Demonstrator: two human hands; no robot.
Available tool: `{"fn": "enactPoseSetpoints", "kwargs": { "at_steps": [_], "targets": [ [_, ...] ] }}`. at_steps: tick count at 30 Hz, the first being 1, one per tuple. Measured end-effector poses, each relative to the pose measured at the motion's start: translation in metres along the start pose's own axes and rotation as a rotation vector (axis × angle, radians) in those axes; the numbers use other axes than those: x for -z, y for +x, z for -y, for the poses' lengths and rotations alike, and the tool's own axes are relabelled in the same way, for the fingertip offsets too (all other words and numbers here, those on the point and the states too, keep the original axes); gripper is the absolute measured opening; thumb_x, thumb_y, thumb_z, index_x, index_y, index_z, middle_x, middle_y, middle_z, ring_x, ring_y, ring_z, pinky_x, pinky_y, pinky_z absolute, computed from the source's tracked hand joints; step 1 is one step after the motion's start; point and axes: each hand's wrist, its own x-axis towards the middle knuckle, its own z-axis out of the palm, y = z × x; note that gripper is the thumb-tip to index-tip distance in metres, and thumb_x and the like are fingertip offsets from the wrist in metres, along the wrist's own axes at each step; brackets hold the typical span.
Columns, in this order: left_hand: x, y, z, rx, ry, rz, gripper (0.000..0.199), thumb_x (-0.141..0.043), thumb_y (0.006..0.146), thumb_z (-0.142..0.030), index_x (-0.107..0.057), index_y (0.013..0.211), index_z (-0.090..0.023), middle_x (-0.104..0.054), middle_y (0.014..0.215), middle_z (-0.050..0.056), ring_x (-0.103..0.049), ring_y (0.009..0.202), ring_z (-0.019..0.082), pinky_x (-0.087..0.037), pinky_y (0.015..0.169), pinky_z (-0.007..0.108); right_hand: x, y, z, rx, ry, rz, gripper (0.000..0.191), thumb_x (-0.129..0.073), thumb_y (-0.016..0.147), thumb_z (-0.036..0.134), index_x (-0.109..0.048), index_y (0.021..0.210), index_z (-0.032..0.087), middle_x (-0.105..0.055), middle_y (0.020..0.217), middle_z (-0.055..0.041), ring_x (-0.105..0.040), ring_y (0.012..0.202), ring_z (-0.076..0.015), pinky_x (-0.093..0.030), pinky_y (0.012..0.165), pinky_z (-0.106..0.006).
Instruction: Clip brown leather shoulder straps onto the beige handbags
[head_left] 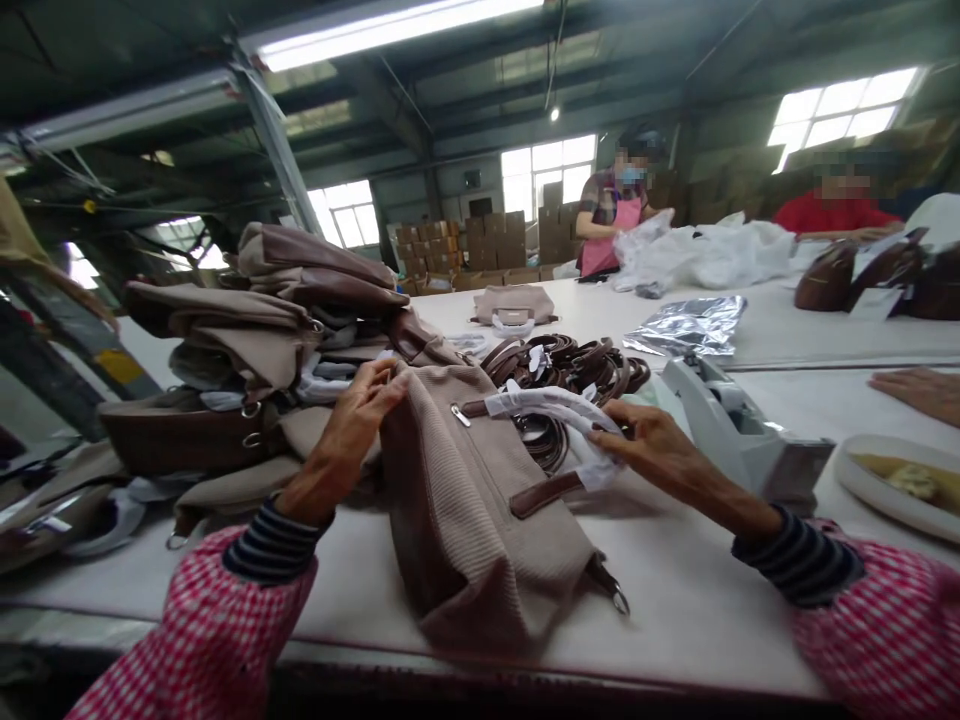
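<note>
Stack of taupe handbags [225, 330] heaped far left; left hand [352, 430], fingers spread, on a ribbed taupe handbag [465, 520] lying on the white table [697, 620]; more brown straps [562, 365] waiting beyond; plastic-wrapped handle [551, 408] pinched in the curled fingers of the right hand [645, 450].

The right hand [660, 455] has its fingertips partly hidden behind the white-wrapped bag handle [555, 405]; a co-worker's hand [919, 392] and a white plate [862, 480] run off the right edge, the plate's contents blurred.
</note>
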Motion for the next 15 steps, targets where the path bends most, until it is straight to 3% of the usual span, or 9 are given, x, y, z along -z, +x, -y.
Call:
{"fn": "enactPoseSetpoints", "kwargs": {
  "at_steps": [2, 4, 8, 12, 15],
  "targets": [
    [-0.008, -0.007, -0.001, -0.094, 0.106, 0.010, 0.072, -0.072, 0.083, -0.055, -0.051, 0.145, -0.027, -0.050, 0.156, 0.009, -0.046, 0.143, 0.036, -0.039, 0.118, 0.055, 0.011, -0.017, 0.009, -0.004, 0.037, -0.011, 0.026, -0.064, 0.087, 0.045, -0.059, 0.075, 0.022, -0.056, 0.069, -0.0004, -0.050, 0.065, -0.0181, -0.036, 0.058, -0.031],
    [-0.015, -0.012, -0.001, -0.084, 0.140, 0.071, 0.076, -0.076, 0.078, -0.049, -0.049, 0.146, -0.028, -0.047, 0.158, 0.008, -0.045, 0.144, 0.037, -0.036, 0.121, 0.056, 0.024, -0.035, 0.022, -0.036, 0.115, 0.012, 0.030, -0.067, 0.087, 0.048, -0.059, 0.074, 0.023, -0.055, 0.067, -0.0011, -0.048, 0.062, -0.0179, -0.036, 0.055, -0.030],
    [-0.033, -0.016, 0.002, -0.091, 0.108, 0.285, 0.059, -0.069, 0.078, -0.037, -0.058, 0.135, -0.027, -0.054, 0.151, 0.006, -0.050, 0.139, 0.036, -0.038, 0.120, 0.056, 0.044, -0.058, 0.046, -0.187, 0.408, 0.154, 0.037, -0.076, 0.080, 0.056, -0.062, 0.073, 0.022, -0.053, 0.065, -0.0017, -0.047, 0.057, -0.0159, -0.035, 0.047, -0.028],
    [-0.050, -0.019, 0.005, -0.103, -0.004, 0.388, 0.049, -0.060, 0.070, -0.022, -0.066, 0.119, -0.022, -0.059, 0.148, 0.007, -0.056, 0.136, 0.034, -0.042, 0.118, 0.053, 0.046, -0.062, 0.060, -0.288, 0.737, 0.236, 0.046, -0.078, 0.079, 0.062, -0.067, 0.101, 0.023, -0.057, 0.070, -0.0001, -0.042, 0.050, -0.0111, -0.031, 0.041, -0.023],
    [-0.055, -0.021, 0.006, -0.077, -0.046, 0.426, 0.048, -0.059, 0.067, -0.018, -0.068, 0.114, -0.022, -0.055, 0.154, 0.007, -0.056, 0.137, 0.033, -0.041, 0.119, 0.053, 0.038, -0.055, 0.076, -0.215, 0.807, 0.319, 0.047, -0.068, 0.089, 0.063, -0.064, 0.110, 0.021, -0.063, 0.080, -0.0020, -0.043, 0.049, -0.0087, -0.031, 0.039, -0.020]
  ]
}}
